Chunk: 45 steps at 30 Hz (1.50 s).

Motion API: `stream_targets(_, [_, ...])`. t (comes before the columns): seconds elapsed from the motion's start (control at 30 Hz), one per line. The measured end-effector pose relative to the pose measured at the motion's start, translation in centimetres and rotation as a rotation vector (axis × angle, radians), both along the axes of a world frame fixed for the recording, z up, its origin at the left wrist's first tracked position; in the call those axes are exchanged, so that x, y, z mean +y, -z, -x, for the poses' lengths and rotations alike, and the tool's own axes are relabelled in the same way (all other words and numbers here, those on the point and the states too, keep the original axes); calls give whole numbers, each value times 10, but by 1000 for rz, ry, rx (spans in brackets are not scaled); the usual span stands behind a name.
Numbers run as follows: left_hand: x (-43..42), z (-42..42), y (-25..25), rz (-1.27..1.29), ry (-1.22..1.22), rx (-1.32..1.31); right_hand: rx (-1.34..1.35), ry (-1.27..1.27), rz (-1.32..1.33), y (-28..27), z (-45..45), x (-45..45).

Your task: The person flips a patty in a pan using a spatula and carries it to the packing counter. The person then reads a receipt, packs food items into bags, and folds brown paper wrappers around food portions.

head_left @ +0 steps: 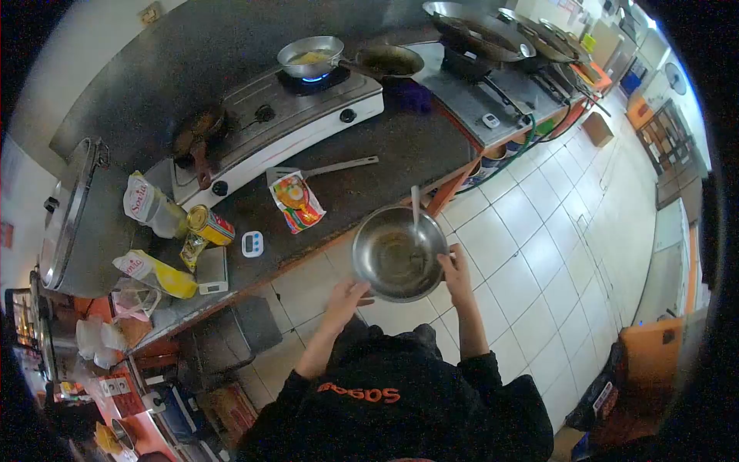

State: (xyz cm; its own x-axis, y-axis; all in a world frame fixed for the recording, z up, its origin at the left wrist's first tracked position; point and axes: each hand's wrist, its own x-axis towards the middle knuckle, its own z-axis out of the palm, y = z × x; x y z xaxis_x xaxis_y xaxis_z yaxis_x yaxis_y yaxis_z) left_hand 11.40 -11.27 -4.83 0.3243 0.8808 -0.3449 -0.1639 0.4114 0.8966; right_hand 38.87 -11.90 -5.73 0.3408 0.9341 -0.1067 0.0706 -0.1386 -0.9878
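Evidently the right hand (457, 276) is gripping the rim of a steel mixing bowl (389, 266), while the left hand (350, 299), half curled, is steadying its opposite side; a utensil handle (416, 205) is leaning inside, near the dark countertop (354, 185).

smooth shiny metal bowl (382, 266), matt dark rough-looking desk (346, 185), glossy pale floor tiles (531, 250), glossy printed packet (297, 202), dull metal pan (299, 49) above a blue flame, black cloth apron (377, 423)
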Motion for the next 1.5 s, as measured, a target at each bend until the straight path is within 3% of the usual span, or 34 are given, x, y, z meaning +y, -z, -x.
stream_targets(0.07, [34,-4,16,11,-21,4,-71,38,4,8,-28,20])
stream_targets(0.1, [55,2,11,-129,-92,165,-111,57,8,10,-38,30])
stream_targets(0.2, [126,42,13,-474,-422,639,115,223,22,-9,-50,73])
stream_targets(0.27, [158,66,11,-501,-654,926,68,233,20,-4,-68,107])
stream_targets(0.37, [192,91,38,-387,-654,1286,42,273,-13,12,-83,165])
stream_targets(0.5, [198,107,57,-253,-448,1013,156,301,32,31,-85,228])
stream_targets(0.57, [197,103,60,-381,-516,1030,102,239,47,37,-82,253])
stream_targets(0.7, [175,87,8,-256,-565,871,-9,86,223,13,-72,266])
stream_targets(0.77, [167,86,3,-233,-568,832,-309,13,350,-9,-84,265])
stream_targets(0.83, [157,86,1,-317,-544,888,-682,-70,160,-35,-94,262])
stream_targets(0.9, [148,80,-5,-476,-509,1043,-567,-195,-56,-78,-64,275])
stream_targets(1.0, [145,70,-12,-512,-445,900,-560,-630,-146,-140,37,288])
stream_targets(1.07, [145,62,-11,-510,-392,783,-456,-1177,-319,-141,91,302])
stream_targets(1.1, [144,59,-4,-468,-356,706,-384,-1358,-235,-131,108,305])
stream_targets(1.17, [147,50,-23,-516,-327,844,-418,-1626,-168,-99,129,317])
stream_targets(1.27, [136,48,-19,-461,-420,680,-433,-1793,-91,-84,146,324])
stream_targets(1.37, [132,52,-19,-409,-470,608,-415,-1729,-216,-77,162,317])
stream_targets(1.4, [131,53,-19,-396,-482,590,-316,-1701,-123,-75,166,313])
stream_targets(1.5, [127,56,-20,-338,-518,464,-517,-1722,-96,-51,174,306])
